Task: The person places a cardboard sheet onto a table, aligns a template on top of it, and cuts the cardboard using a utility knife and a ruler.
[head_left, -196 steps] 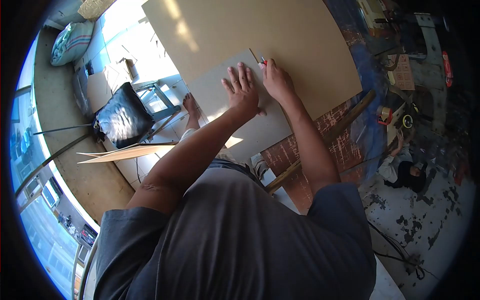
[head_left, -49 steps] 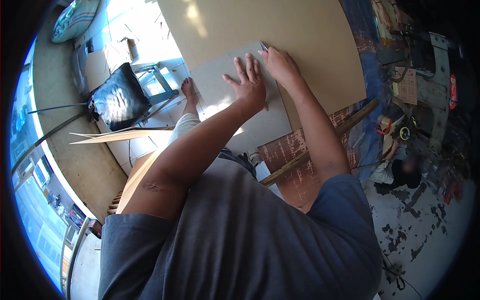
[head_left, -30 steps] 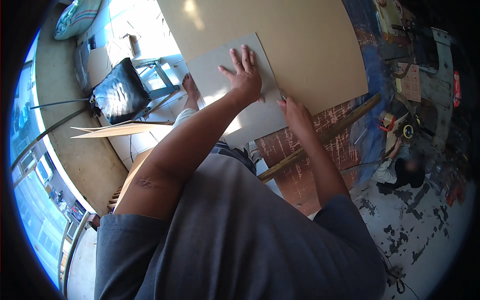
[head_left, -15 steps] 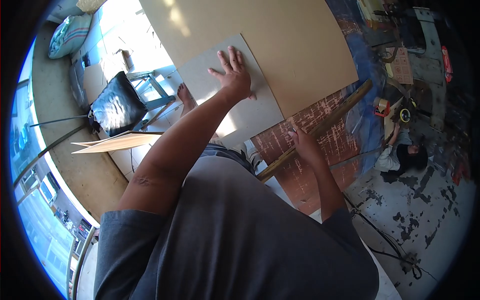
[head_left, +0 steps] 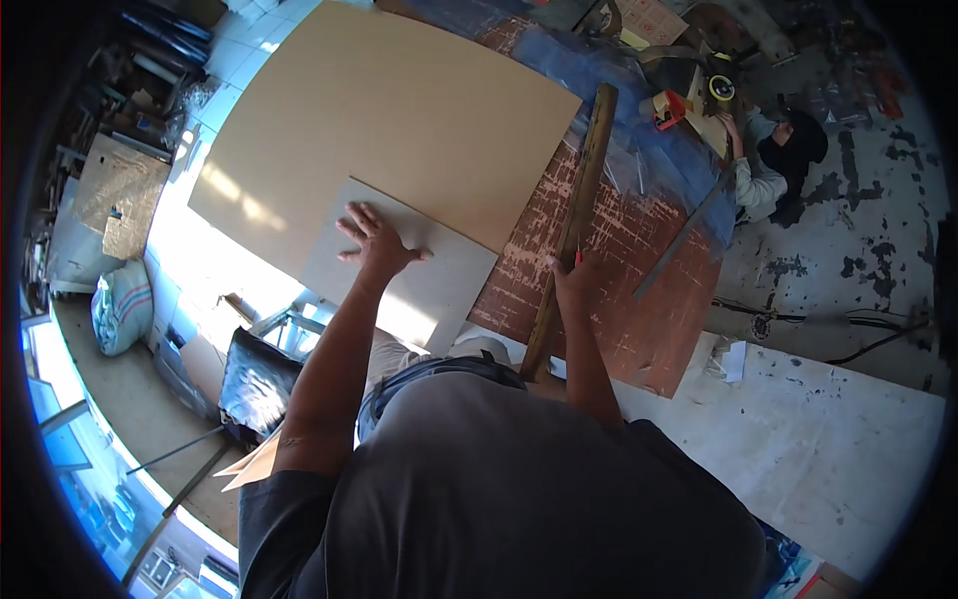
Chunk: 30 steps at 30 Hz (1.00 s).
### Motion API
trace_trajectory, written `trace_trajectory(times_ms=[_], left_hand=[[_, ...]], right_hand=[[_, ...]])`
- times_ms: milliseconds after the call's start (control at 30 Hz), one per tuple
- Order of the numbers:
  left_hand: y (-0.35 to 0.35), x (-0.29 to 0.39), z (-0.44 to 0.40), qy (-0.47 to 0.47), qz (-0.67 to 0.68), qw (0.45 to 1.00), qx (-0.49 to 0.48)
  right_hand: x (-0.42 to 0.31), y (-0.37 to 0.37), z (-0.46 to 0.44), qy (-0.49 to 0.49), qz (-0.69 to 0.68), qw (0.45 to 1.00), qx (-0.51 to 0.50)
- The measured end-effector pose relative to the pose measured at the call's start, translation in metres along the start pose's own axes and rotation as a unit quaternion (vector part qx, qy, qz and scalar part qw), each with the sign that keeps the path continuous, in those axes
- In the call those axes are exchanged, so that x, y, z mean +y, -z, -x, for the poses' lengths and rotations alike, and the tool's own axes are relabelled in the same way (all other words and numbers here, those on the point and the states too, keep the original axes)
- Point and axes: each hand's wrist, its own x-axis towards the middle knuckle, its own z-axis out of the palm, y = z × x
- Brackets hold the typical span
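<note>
My left hand (head_left: 371, 242) lies flat with spread fingers on a small grey board (head_left: 409, 285). That board rests on the near edge of a large tan sheet (head_left: 389, 120). My right hand (head_left: 579, 288) is closed at the right side of a long wooden bar (head_left: 577, 200), its thumb near the bar's edge. A small thing with a red part (head_left: 579, 258) sticks up from the fingers; the rest of it is hidden. Beneath the bar is a worn red-brown board (head_left: 639, 250) with pale scratches.
At the right, a person in a dark head covering (head_left: 793, 145) reaches toward a tape dispenser (head_left: 671, 108) and a tape roll (head_left: 720, 89). Blue plastic film (head_left: 609, 75) lies along the far edge. A black cushioned stool (head_left: 257, 377) and a stuffed sack (head_left: 124, 307) stand at left.
My view has turned, so the boards and bar now sit further left and at another angle. My left hand stays on the grey board, its thumb now spread wider. My right hand stays by the bar.
</note>
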Motion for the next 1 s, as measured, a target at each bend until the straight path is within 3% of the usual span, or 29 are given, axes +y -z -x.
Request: trace_trajectory(times_ms=[133,267,333,433,533,633,667,700,767,833,900,967,1000], left_hand=[[-0.001,-0.004,0.004,0.001,0.007,1.000,-0.002],[0.002,0.000,0.002,0.011,0.010,1.000,-0.009],[0.000,-0.003,0.002,0.005,0.012,1.000,0.008],[-0.002,-0.002,-0.002,0.008,0.010,1.000,-0.001],[-0.002,-0.005,0.001,0.006,0.017,1.000,0.003],[-0.004,-0.008,0.003,-0.004,0.025,1.000,0.018],[-0.008,-0.013,0.000,-0.019,0.056,0.998,0.029],[-0.011,-0.022,-0.003,-0.033,0.086,0.995,0.041],[0.013,-0.035,0.010,-0.068,0.159,0.983,0.063],[0.007,-0.073,0.011,-0.085,0.350,0.912,0.198],[0.012,-0.100,0.033,-0.049,0.318,0.865,0.385],[-0.006,-0.122,0.039,0.084,0.542,0.719,0.426],[-0.020,-0.146,0.028,0.193,0.536,0.719,0.398]], right_hand=[[0.018,-0.005,-0.009,-0.021,-0.075,0.996,-0.052],[0.003,0.013,-0.010,-0.050,-0.061,0.997,0.002],[-0.011,0.038,-0.010,-0.069,-0.013,0.991,-0.115],[0.040,0.006,-0.036,-0.063,-0.083,0.986,-0.130],[0.066,0.021,-0.053,-0.066,-0.081,0.982,-0.156],[0.089,0.054,-0.071,-0.060,-0.072,0.986,-0.137],[0.145,0.018,-0.099,-0.033,-0.127,0.984,-0.124],[0.084,0.093,-0.077,-0.068,-0.070,0.987,-0.125],[0.156,0.062,-0.112,0.049,-0.177,0.981,-0.054],[0.155,0.101,-0.119,0.041,0.005,0.997,-0.059],[0.178,0.105,-0.131,0.144,-0.032,0.988,0.045],[0.179,0.121,-0.140,0.136,-0.046,0.989,0.021],[0.179,0.125,-0.143,0.127,-0.055,0.990,0.001]])
